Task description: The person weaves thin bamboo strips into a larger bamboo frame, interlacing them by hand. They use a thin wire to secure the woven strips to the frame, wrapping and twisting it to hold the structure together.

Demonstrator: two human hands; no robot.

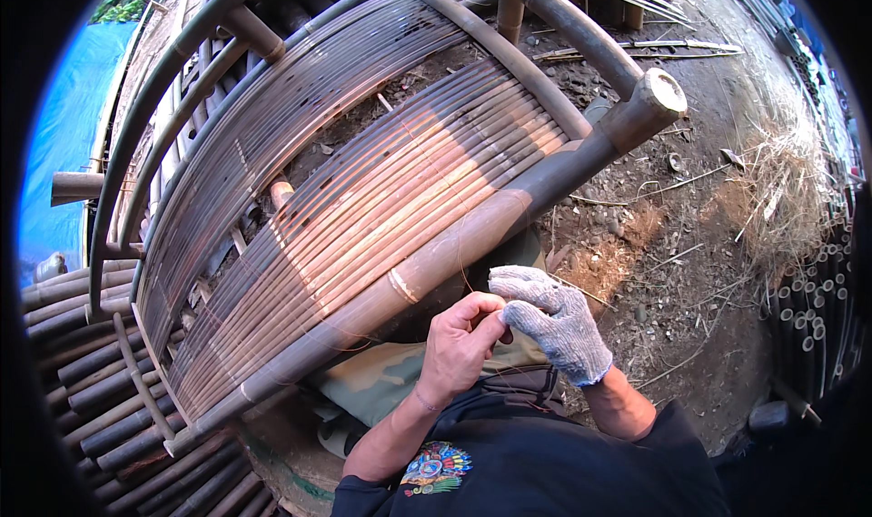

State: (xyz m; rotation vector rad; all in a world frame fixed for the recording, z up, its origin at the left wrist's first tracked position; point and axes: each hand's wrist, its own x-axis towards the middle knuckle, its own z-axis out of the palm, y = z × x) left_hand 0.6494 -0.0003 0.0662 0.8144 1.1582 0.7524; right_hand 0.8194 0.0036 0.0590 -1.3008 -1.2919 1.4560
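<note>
In front of my body my two hands meet at the fingertips. My left hand (pixel 459 343) is bare and closed in a pinch, with a thin brown strand (pixel 465 276) running up from it. A grey knitted glove covers my right hand (pixel 556 322); its thumb and fingers are closed against the left fingertips, and what they hold is hidden. Just beyond lies a bamboo bench (pixel 436 236) with a thick front pole and a seat of narrow slats. Fine strands cross the slats and loop near the front pole.
Dark bamboo poles (pixel 109 399) are stacked at the left, near a blue tarp (pixel 73 127). On the right, dirt ground (pixel 672 272) holds chips and a heap of pale shavings (pixel 786 190). A bundle of cut bamboo (pixel 813 295) lies at the far right.
</note>
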